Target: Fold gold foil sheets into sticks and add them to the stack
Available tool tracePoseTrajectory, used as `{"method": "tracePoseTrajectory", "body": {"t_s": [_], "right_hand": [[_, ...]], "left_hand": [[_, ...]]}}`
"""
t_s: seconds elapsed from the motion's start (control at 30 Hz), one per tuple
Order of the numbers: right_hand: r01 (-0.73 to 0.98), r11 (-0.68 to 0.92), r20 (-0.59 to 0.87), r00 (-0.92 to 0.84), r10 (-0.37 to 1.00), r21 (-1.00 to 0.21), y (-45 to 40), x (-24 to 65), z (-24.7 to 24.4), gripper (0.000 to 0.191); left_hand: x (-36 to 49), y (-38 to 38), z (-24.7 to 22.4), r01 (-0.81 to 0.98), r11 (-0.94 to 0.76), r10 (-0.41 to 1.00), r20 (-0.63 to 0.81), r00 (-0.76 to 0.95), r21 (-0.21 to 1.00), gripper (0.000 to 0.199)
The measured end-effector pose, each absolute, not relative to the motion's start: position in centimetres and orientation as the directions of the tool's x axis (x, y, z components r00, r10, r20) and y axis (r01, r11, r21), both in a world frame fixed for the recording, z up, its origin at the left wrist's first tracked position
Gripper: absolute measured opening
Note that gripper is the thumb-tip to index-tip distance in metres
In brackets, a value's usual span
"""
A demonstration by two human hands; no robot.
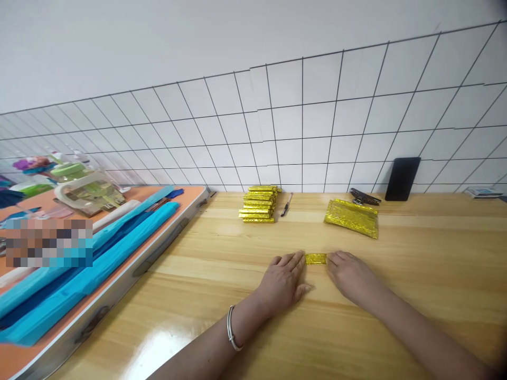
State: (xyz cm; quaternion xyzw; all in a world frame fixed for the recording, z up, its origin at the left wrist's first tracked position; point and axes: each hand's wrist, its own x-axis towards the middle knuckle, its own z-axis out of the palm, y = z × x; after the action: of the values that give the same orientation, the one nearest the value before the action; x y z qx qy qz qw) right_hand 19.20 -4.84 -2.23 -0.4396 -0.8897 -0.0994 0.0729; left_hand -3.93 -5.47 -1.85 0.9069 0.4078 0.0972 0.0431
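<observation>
A narrow folded strip of shiny gold foil point(316, 258) lies on the wooden table between my two hands. My left hand point(283, 279) rests on its left end, fingers stretched out flat and the thumb held apart. At the right end, the fingers of my right hand point(350, 274) lie over the foil and the table, with the thumb hidden. Both ends of the strip are covered by fingertips. Farther back is a stack of flat gold foil sheets point(351, 219). A pile of narrow folded gold strips point(259, 205) sits at the back left.
A pen point(287, 205) lies beside the strip pile. Behind the foil sheets is a black clip-like object point(364, 197). A dark phone-like slab point(403, 179) leans on the tiled wall. Left, an orange-topped table point(194, 194) holds blue paper rolls point(130, 237) and a tape dispenser point(93, 192).
</observation>
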Motion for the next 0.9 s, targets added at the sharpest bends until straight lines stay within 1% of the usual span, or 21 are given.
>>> {"method": "tracePoseTrajectory", "body": {"t_s": [0.1, 0.13, 0.2, 0.3, 0.4, 0.47, 0.67, 0.9], "right_hand": [[0.833, 0.545, 0.207, -0.552, 0.807, 0.097, -5.3, 18.5, -2.4, 0.027], [0.842, 0.534, 0.213, -0.538, 0.815, 0.084, -5.4, 18.2, -2.5, 0.030], [0.842, 0.539, 0.223, -0.532, 0.817, 0.036, -5.6, 17.4, -3.1, 0.042], [0.799, 0.598, 0.169, -0.582, 0.795, -0.061, -5.8, 16.5, -3.9, 0.058], [0.775, 0.618, 0.098, -0.610, 0.786, -0.133, -5.8, 16.1, -4.2, 0.063], [0.775, 0.611, 0.077, -0.607, 0.791, -0.162, -5.9, 16.2, -4.1, 0.065], [0.793, 0.579, 0.067, -0.578, 0.813, -0.188, -5.8, 18.5, -4.5, 0.064], [0.811, 0.540, 0.076, -0.538, 0.840, -0.224, -5.9, 22.5, -4.1, 0.053]], "left_hand": [[-3.8, -5.2, -1.9, 0.714, -0.683, 0.730, 0.136, 0.670, 0.153, 0.065], [-3.7, -5.1, -2.0, 0.705, -0.692, 0.722, 0.136, 0.679, 0.156, 0.066], [-3.7, -4.9, -2.3, 0.686, -0.709, 0.705, 0.140, 0.696, 0.163, 0.068], [-3.9, -4.8, -2.7, 0.664, -0.726, 0.687, 0.150, 0.711, 0.176, 0.069], [-4.3, -4.8, -2.8, 0.651, -0.735, 0.678, 0.158, 0.718, 0.193, 0.070], [-4.4, -4.9, -2.8, 0.645, -0.739, 0.673, 0.166, 0.721, 0.193, 0.071], [-4.7, -5.0, -2.7, 0.628, -0.763, 0.647, 0.186, 0.739, 0.157, 0.068], [-4.8, -5.0, -2.4, 0.636, -0.755, 0.655, 0.144, 0.742, 0.157, 0.069]]}}
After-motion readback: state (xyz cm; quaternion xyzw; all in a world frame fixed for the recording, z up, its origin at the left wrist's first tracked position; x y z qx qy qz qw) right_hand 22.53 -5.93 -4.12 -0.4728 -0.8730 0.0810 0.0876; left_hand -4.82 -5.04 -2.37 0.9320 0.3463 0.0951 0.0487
